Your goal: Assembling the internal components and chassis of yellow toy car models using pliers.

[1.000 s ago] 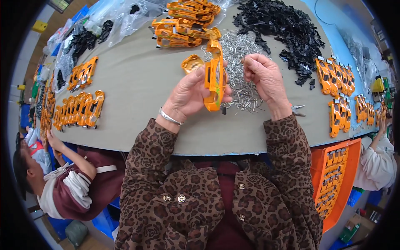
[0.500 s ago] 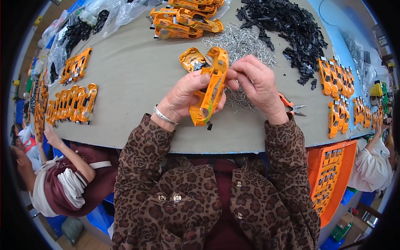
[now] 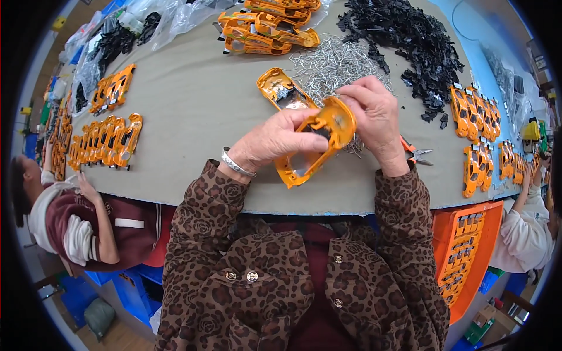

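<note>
My left hand [image 3: 281, 137] grips an orange toy car body [image 3: 336, 117], tilted so that its hollow inside shows. At the body's upper right end, my right hand [image 3: 374, 108] has its thumb and fingers pinched together; whatever sits between the fingertips is too small or hidden to make out. Behind the held body, another orange car shell [image 3: 275, 82] lies hollow side up on the table. A heap of thin bent metal pins [image 3: 333, 61] spreads just beyond my hands. Pliers with orange handles [image 3: 415, 153] lie to the right of my right wrist.
Black plastic parts [image 3: 410, 52] are piled at the far right. Stacked car bodies [image 3: 263, 29] stand at the back, with rows of them left [image 3: 105, 140] and right [image 3: 474, 111]. An orange crate [image 3: 486, 251] holds more. Co-workers sit at both sides [image 3: 88, 228].
The held car body has turned from upright to slanting, its hollow side now facing up. My right hand has shifted slightly right. The co-worker at left has leaned back.
</note>
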### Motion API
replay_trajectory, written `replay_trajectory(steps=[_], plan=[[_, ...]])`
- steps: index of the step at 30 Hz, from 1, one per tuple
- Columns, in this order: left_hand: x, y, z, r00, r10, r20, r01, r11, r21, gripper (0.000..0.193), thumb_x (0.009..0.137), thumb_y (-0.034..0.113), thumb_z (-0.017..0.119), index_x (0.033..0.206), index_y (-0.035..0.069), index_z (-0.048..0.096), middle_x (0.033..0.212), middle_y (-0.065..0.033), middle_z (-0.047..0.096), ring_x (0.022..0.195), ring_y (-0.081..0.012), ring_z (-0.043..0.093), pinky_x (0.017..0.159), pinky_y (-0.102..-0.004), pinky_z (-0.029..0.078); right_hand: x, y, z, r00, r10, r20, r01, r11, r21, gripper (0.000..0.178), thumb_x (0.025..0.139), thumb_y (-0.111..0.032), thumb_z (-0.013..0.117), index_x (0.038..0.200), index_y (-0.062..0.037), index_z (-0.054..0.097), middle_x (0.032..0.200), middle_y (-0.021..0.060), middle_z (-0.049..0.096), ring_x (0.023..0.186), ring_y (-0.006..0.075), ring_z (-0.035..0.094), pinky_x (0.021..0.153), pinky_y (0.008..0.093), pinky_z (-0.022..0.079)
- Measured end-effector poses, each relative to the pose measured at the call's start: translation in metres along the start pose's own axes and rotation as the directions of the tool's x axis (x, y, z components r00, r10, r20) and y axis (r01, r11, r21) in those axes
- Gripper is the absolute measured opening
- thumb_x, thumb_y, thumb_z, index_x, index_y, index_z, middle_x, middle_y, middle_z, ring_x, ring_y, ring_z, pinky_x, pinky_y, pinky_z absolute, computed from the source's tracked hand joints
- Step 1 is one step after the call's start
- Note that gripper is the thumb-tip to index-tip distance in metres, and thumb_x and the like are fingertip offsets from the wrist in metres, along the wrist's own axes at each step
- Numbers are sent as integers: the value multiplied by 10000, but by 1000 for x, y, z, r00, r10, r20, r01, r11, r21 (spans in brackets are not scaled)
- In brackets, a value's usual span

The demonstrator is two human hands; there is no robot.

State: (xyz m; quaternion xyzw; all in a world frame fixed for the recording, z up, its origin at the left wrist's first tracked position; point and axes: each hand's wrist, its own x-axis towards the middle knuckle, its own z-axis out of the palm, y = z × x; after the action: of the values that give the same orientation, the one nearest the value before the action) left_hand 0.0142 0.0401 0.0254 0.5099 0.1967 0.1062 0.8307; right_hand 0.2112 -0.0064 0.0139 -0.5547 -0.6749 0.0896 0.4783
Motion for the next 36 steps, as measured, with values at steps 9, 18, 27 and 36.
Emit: replay_trajectory(steps=[9,18,27,36], plan=[[-3,1,-9,867,483,124,-400,523,753,419,784,171,706,1146,18,560,907,-16,600,738,-64,560,644,-233,480,-1,9,1,971,239,-32,-222,938,267,131,775,-6,634,882,-39,702,789,20,578,688,84,540,605,209,430],[1,-4,-6,963,31,-266,-6,995,95,352,867,155,613,1164,-1,507,1036,-46,577,867,-96,572,716,-228,486,-1,-11,-6,976,200,-87,-166,940,297,159,787,36,622,915,-23,694,836,17,575,754,74,539,655,194,433],[6,-6,-1,821,205,-532,-267,963,-40,343,909,68,504,1237,-3,431,1094,-79,575,958,-131,586,799,-271,511,0,-24,2,987,56,-150,-29,984,178,133,755,40,635,860,-28,680,765,32,582,658,100,550,577,219,438],[9,-13,6,879,164,-447,-275,942,-194,337,932,149,489,1241,24,437,1059,-51,563,890,-106,592,617,-251,531,-5,-29,11,992,72,-106,-59,991,117,114,745,29,642,842,-27,662,711,39,539,589,106,528,508,240,424]])
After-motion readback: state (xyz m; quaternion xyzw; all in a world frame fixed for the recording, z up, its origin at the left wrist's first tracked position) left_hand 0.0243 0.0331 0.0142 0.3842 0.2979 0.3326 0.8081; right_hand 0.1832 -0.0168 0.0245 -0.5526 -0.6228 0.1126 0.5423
